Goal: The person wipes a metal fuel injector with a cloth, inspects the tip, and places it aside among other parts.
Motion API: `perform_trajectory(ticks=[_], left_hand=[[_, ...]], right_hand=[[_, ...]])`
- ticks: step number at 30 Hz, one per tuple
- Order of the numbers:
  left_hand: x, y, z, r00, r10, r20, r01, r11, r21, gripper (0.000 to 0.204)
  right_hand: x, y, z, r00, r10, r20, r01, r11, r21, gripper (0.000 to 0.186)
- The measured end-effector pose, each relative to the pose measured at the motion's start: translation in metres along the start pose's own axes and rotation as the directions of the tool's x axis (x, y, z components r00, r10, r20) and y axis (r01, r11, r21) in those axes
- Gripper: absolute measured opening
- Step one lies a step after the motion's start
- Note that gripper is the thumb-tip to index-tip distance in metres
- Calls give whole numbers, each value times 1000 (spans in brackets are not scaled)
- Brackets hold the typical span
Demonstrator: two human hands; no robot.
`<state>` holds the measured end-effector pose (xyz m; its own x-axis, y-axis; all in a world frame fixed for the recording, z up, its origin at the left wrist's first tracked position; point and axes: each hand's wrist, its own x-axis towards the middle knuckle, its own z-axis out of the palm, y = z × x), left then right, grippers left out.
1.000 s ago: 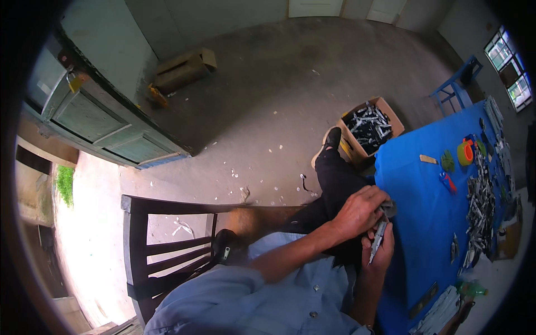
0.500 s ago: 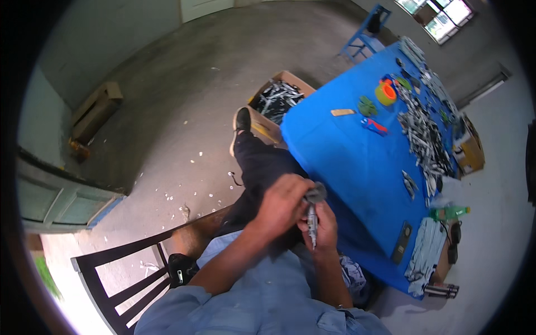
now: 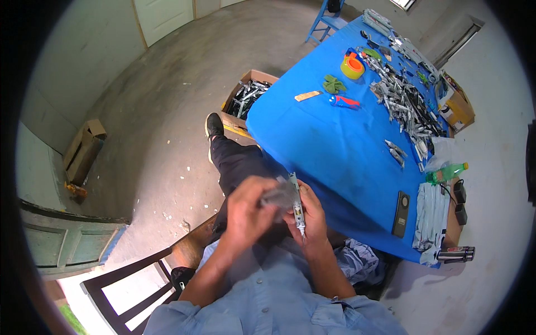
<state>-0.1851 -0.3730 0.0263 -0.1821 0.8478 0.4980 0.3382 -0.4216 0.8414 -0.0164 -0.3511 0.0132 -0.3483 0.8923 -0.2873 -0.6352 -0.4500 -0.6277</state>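
Note:
My left hand (image 3: 248,209) is closed on a grey crumpled piece (image 3: 279,195), probably cloth, blurred by motion. Just right of it my right hand (image 3: 310,218) grips a slim silver metal part (image 3: 297,207) with a tapered lower tip, held upright over my lap beside the table edge. On the blue-covered table (image 3: 307,134) a large pile of silver and black parts (image 3: 402,106) spreads along the right, with a few similar pieces (image 3: 395,152) apart from it.
Yellow-orange rings (image 3: 352,68), a green cloth (image 3: 334,84), a phone-like slab (image 3: 401,215), a green bottle (image 3: 446,173) and a steel flask (image 3: 455,254) lie rightward. A parts box (image 3: 248,100) stands by my foot, a blue chair (image 3: 324,25) beyond, wooden chair rails (image 3: 125,276) lower left.
The view has swung toward the table. My left hand with the grey piece has drawn leftward from the top of the silver part, uncovering it; my right hand still holds that part.

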Motion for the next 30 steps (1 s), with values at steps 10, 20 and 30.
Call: perform_trajectory(ticks=[10, 20, 30], left_hand=[[4, -7, 20, 979, 156, 133, -173, 976, 131, 35], [25, -39, 15, 994, -68, 83, 44, 965, 259, 38], [-5, -14, 17, 970, -66, 232, 33, 990, 140, 37]], right_hand=[[8, 15, -9, 988, 13, -151, -6, 999, 49, 29], [1, 18, -16, 987, 158, -13, -154, 974, 167, 36], [15, 18, -33, 989, 124, -83, -102, 967, 234, 31]])
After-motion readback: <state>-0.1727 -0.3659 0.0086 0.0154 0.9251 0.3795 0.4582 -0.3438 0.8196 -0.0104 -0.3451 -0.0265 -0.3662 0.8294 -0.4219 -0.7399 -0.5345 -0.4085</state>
